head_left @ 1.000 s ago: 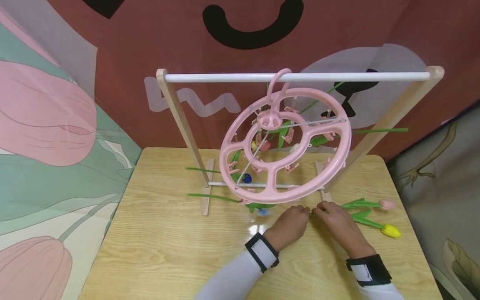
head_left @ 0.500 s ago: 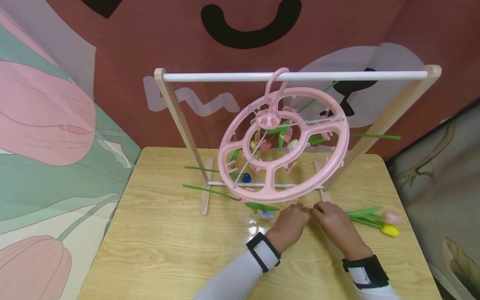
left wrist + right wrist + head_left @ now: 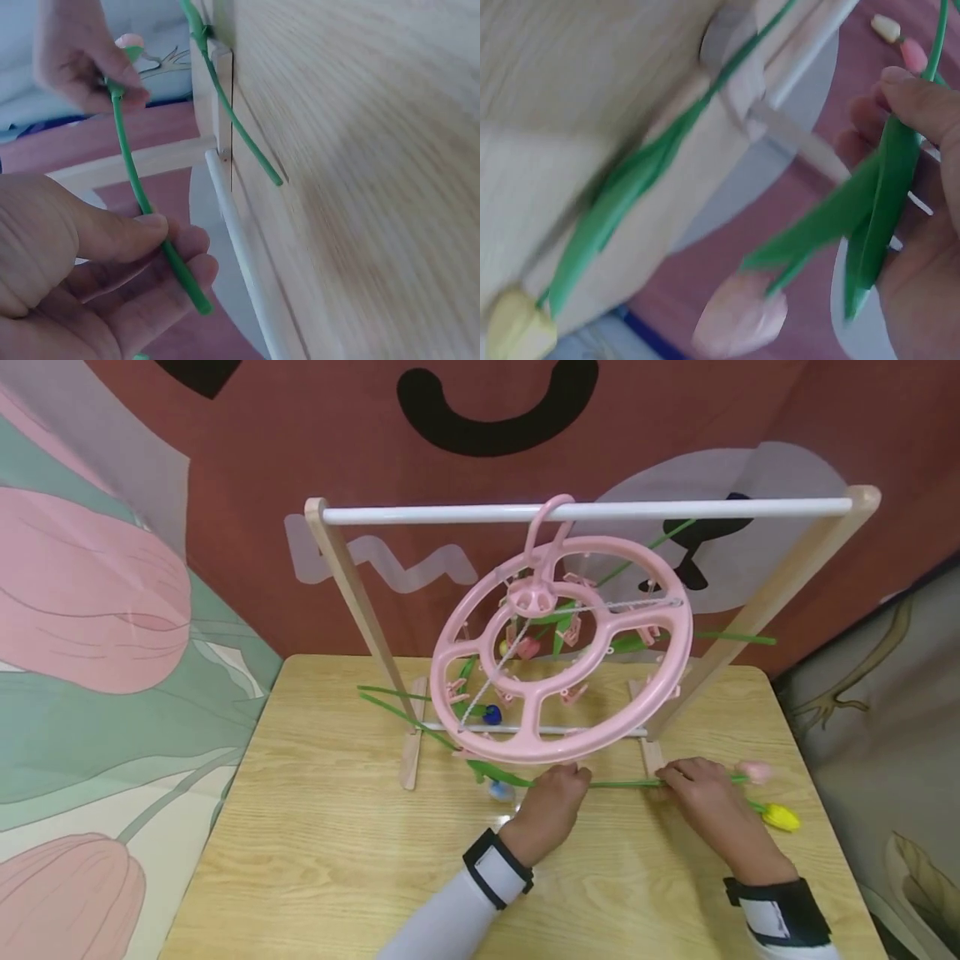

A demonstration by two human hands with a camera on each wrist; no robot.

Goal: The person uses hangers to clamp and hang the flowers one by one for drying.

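Observation:
A pale pink artificial tulip (image 3: 753,772) is stretched sideways between both hands, raised off the table in the left wrist view. My left hand (image 3: 546,810) pinches the green stem (image 3: 131,172) close to its cut end, between thumb and fingers. Up by the leaves (image 3: 889,195), my right hand (image 3: 712,806) grips the same stem, with the flower head beyond it. A yellow tulip (image 3: 782,817) lies on the table beside the right hand. Just behind the hands hangs a round pink clip hanger (image 3: 532,749); a light blue tulip (image 3: 501,791) hangs from its near edge.
A wooden stand with a white top bar (image 3: 435,515) carries the hanger. Further tulips, including a dark blue one (image 3: 492,715), hang among its clips, their stems sticking out sideways. The wood-grain table (image 3: 322,860) ends against a printed cloth backdrop (image 3: 247,568).
My hands were close together and have drawn apart, the left one leftward and the right one rightward. The tulip's stem now shows between them. The hanging light blue tulip has swung slightly.

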